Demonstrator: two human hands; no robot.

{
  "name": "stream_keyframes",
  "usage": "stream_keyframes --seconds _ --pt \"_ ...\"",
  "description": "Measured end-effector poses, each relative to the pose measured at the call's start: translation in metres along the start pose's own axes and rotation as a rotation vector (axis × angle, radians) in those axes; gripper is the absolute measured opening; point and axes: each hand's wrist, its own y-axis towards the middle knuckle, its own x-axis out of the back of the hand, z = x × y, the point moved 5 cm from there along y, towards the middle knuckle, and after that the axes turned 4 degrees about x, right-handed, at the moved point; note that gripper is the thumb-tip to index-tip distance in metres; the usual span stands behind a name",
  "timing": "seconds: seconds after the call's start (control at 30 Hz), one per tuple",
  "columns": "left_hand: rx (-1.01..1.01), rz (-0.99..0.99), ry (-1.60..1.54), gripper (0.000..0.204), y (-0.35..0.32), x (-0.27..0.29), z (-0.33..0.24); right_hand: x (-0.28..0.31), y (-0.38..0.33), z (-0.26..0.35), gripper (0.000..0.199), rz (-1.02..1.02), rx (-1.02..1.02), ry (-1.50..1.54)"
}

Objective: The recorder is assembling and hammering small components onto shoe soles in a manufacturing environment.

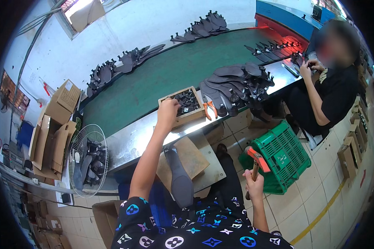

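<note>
My left hand (168, 112) reaches over the near rim of a wooden box (187, 120) of small dark parts (188, 101). Its fingers curl in among them, and whatever they pinch is hidden. My right hand (254, 185), out to the right, is wrapped round the wooden handle of a hammer (259, 159) with a red head. Between my arms a dark shoe sole (181, 182) lies lengthwise, its narrow end on a wooden board (192, 157) and its broad end toward me. Orange-handled pliers (210, 110) rest beside the box.
Dark soles are heaped (232, 85) right of the box; more line the far edge of the green conveyor belt (153, 79). A wire basket (88, 162) of dark pieces stands left, near cardboard boxes (56, 137). Right are a green crate (278, 157) and a seated co-worker (328, 83).
</note>
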Motion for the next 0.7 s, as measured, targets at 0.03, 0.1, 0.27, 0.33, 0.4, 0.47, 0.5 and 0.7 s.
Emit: stream_keyframes --seconds 0.03,0.1,0.27,0.33,0.4,0.47,0.5,0.7 --pt "0.007 -0.140 -0.139 0.012 -0.004 0.014 0.007 -0.006 0.004 0.004 0.027 0.018 0.000 -0.015" --pt "0.036 -0.273 -0.308 0.010 -0.021 0.021 -0.017 0.018 0.017 0.027 0.024 0.069 0.069 -0.129" --pt "0.107 -0.495 -0.763 0.009 -0.071 0.080 -0.038 -0.040 0.037 0.087 0.018 0.215 0.250 -0.021" --pt "0.079 -0.566 -0.780 0.005 -0.101 0.104 -0.058 -0.067 0.039 0.118 0.018 0.291 0.268 0.050" --pt "-0.075 -0.666 -0.685 0.009 -0.131 0.136 -0.087 -0.098 0.035 0.150 0.019 0.431 0.337 0.159" --pt "-0.215 -0.727 -0.610 0.015 -0.156 0.156 -0.107 -0.125 0.023 0.182 0.021 0.530 0.381 0.182" --pt "-0.272 -0.736 -0.613 0.018 -0.167 0.162 -0.112 -0.136 0.015 0.194 0.021 0.545 0.373 0.176" --pt "-0.497 -0.746 -0.391 0.036 -0.214 0.176 -0.108 -0.171 -0.022 0.214 0.025 0.790 0.369 0.344"
